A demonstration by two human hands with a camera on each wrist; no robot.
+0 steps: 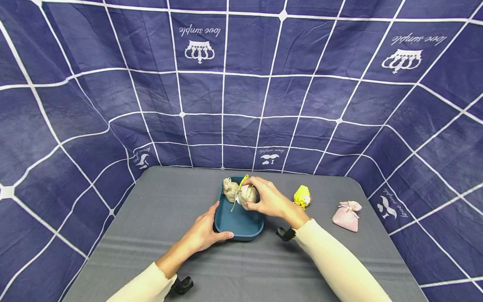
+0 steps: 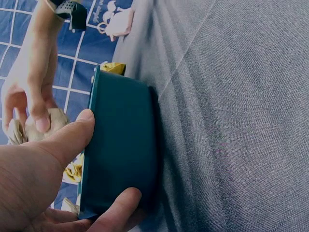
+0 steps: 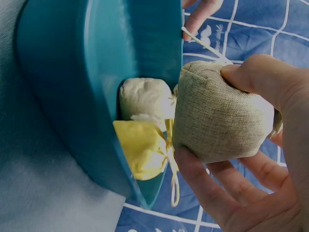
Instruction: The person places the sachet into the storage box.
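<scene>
My right hand (image 1: 269,197) grips a beige drawstring pouch (image 1: 247,197) between thumb and fingers, over the far part of a teal-blue plastic box (image 1: 237,224). Inside the box, at its far end, lie another beige pouch (image 3: 145,99) and a yellow pouch (image 3: 140,147), the yellow one mostly hidden in the head view. A thin cord (image 3: 205,44) trails from the held pouch. My left hand (image 1: 203,230) holds the box by its near left corner, thumb on the rim and fingers along the outer wall.
To the right of the box, a yellow pouch (image 1: 302,196) lies on the grey cloth-covered table (image 1: 158,201). Farther right is a pink pouch (image 1: 346,216) with a tied neck. A blue checked curtain (image 1: 241,96) rises behind the table and along both sides.
</scene>
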